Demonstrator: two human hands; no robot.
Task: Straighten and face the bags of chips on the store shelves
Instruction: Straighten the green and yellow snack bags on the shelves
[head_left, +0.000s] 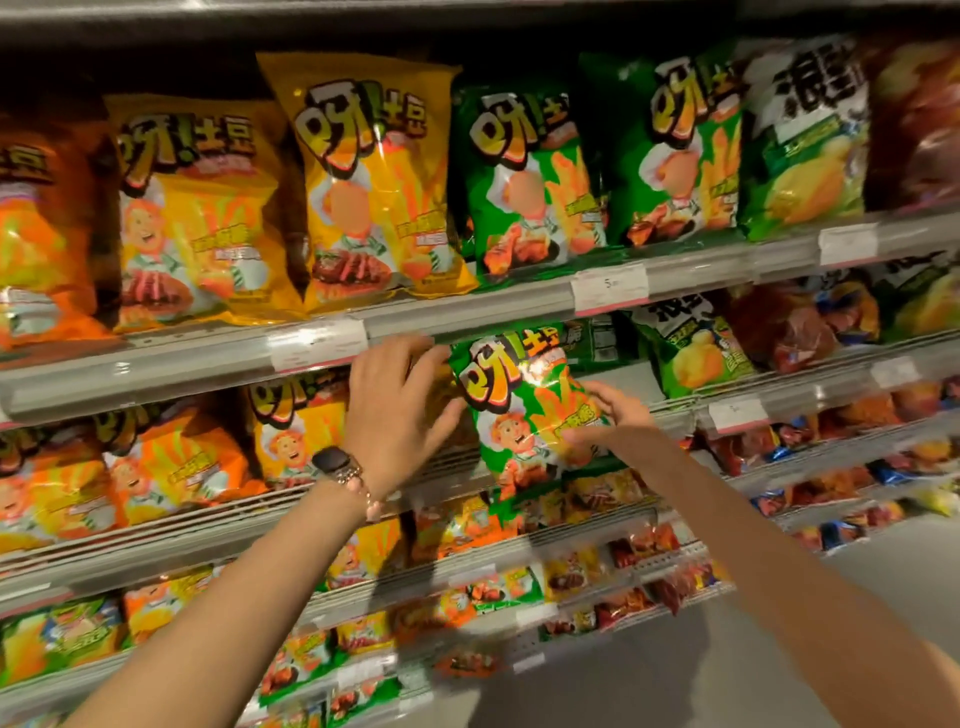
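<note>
A green bag of chips (524, 410) stands tilted at the front of the second shelf (675, 410), its printed face towards me. My right hand (610, 418) holds the bag's right side, thumb across the front. My left hand (400, 415), with a watch on the wrist, touches the bag's left edge with spread fingers; part of a yellow bag sits behind that hand. Yellow bags (296, 431) and orange bags (171, 462) stand to the left on the same shelf.
The top shelf (467, 312) carries orange, yellow (363, 187) and green bags (524, 182) upright, with price tags (610, 288) on its rail. Lower shelves (467, 566) hold smaller snack packs. Red and blue packs fill the right end. Grey floor shows at the bottom right.
</note>
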